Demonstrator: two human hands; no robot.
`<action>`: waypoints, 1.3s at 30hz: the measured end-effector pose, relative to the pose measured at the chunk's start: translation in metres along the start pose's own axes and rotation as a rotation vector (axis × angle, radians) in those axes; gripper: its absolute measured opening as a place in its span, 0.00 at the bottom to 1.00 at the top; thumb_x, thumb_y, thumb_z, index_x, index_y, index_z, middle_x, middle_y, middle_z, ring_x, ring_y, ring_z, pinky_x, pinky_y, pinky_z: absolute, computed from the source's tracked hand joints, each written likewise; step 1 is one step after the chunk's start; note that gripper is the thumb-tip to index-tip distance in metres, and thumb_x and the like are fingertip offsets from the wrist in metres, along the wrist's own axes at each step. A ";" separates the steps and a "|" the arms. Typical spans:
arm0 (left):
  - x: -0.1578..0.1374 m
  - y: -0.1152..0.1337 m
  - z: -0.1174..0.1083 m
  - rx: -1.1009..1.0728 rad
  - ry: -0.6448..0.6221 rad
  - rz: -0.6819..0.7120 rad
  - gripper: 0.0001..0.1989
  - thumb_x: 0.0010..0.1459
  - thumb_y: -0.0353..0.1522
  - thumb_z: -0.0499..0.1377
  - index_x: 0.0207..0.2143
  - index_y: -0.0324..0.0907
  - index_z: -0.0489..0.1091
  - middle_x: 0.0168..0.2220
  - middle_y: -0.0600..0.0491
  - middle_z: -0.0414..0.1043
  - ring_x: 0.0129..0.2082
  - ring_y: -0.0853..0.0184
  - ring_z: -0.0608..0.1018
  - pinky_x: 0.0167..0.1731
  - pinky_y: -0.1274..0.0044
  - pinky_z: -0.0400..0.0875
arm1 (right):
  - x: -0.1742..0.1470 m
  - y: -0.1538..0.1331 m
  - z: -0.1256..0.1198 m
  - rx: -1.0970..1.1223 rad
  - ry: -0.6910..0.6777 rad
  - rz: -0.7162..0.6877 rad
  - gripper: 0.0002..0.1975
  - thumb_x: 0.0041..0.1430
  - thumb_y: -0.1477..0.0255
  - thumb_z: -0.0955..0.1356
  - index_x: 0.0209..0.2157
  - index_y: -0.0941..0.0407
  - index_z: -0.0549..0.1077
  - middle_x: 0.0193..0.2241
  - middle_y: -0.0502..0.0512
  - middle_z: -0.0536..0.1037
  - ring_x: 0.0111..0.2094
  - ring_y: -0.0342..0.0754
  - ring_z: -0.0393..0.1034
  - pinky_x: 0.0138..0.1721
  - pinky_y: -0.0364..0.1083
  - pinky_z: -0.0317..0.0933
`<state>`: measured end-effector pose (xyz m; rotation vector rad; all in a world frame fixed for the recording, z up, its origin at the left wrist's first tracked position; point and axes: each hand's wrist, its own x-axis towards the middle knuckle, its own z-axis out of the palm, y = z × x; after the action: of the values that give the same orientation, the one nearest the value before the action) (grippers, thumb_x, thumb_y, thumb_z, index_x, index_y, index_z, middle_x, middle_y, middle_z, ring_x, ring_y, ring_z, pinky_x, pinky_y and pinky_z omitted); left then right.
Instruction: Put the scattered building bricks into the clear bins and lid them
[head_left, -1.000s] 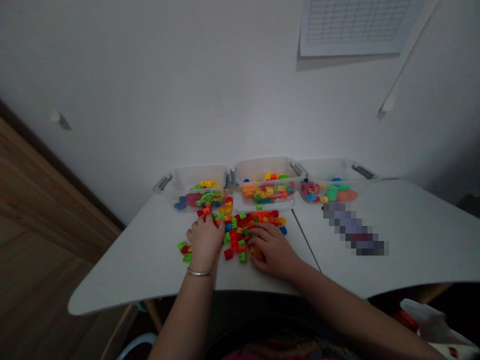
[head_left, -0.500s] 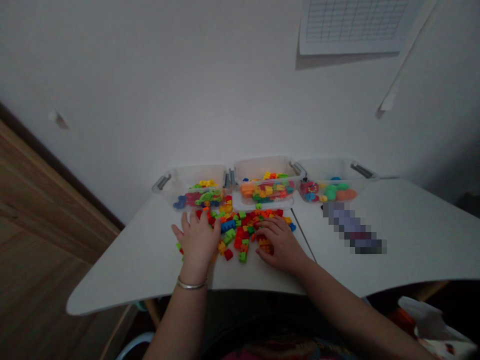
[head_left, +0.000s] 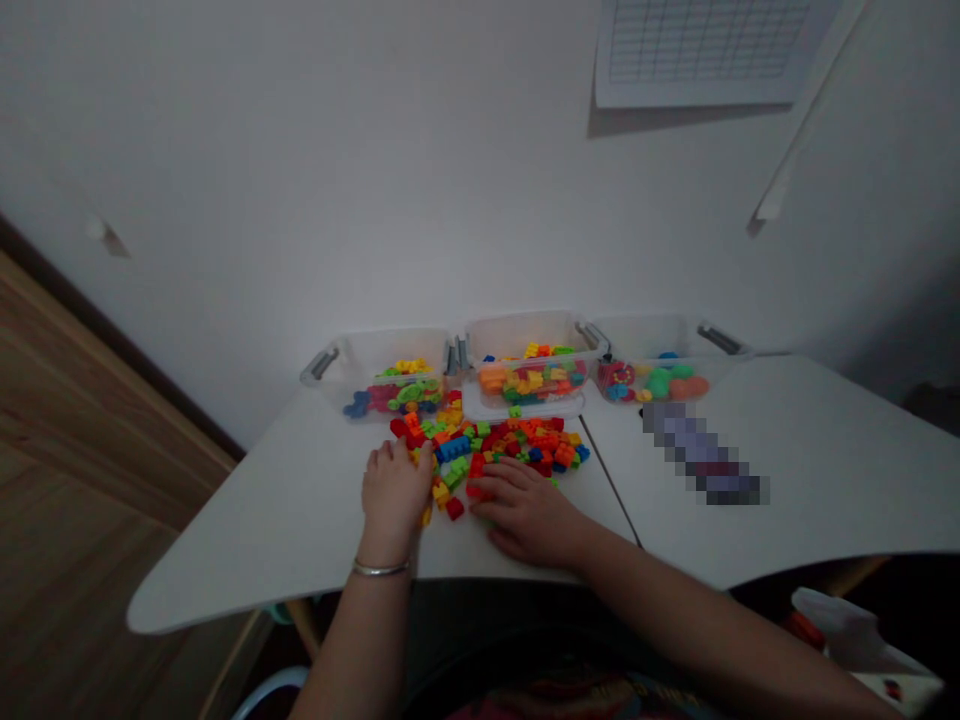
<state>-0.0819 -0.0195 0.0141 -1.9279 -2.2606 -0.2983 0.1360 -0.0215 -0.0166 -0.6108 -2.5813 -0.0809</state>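
Note:
A pile of small toy building blocks (head_left: 454, 472) in red, orange, yellow, green and blue lies spread on the white table. My left hand (head_left: 394, 490), with a silver bangle on its wrist, rests at the pile's left side. Its fingers bend down over the edge blocks, the thumb apart from them; the fingertips are partly hidden. Across the pile's near right part lies my right hand (head_left: 529, 512), palm down and fingers stretched out to the left. Those fingers touch a red block (head_left: 476, 472) and cover others. Neither hand visibly grips a block.
Three clear plastic bins stand along the wall: a left bin (head_left: 341, 352), a middle bin (head_left: 517, 330) and a right bin (head_left: 637, 335), each holding colourful toys. A pixelated object (head_left: 701, 455) lies on the right of the table (head_left: 795, 470). A seam crosses the tabletop.
My right hand has moved left and nearer to me over the blocks, uncovering some at the right. My left hand has drawn in its spread fingers and curled them at the pile's edge.

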 end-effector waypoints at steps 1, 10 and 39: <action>0.001 0.001 0.002 0.014 0.002 0.044 0.20 0.64 0.31 0.49 0.54 0.41 0.71 0.55 0.39 0.70 0.58 0.53 0.68 0.58 0.61 0.62 | 0.000 0.001 0.000 0.004 0.013 0.018 0.14 0.58 0.70 0.68 0.47 0.53 0.76 0.53 0.56 0.75 0.58 0.54 0.64 0.63 0.57 0.54; 0.007 0.021 0.023 -0.143 0.113 -0.132 0.28 0.64 0.41 0.50 0.60 0.31 0.64 0.62 0.33 0.62 0.63 0.49 0.64 0.61 0.62 0.59 | -0.003 0.012 -0.003 -0.002 0.113 0.126 0.06 0.59 0.74 0.68 0.33 0.52 0.79 0.49 0.54 0.79 0.55 0.56 0.66 0.58 0.60 0.61; -0.008 0.045 0.008 -0.140 -0.059 -0.138 0.33 0.65 0.45 0.46 0.69 0.43 0.50 0.70 0.39 0.48 0.69 0.45 0.48 0.56 0.38 0.49 | -0.009 0.022 -0.002 0.107 0.131 0.253 0.02 0.56 0.74 0.70 0.33 0.54 0.76 0.46 0.57 0.78 0.54 0.54 0.66 0.55 0.56 0.61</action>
<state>-0.0364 -0.0183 0.0069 -1.8705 -2.4782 -0.4343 0.1534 -0.0053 -0.0203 -0.8563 -2.3451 0.0968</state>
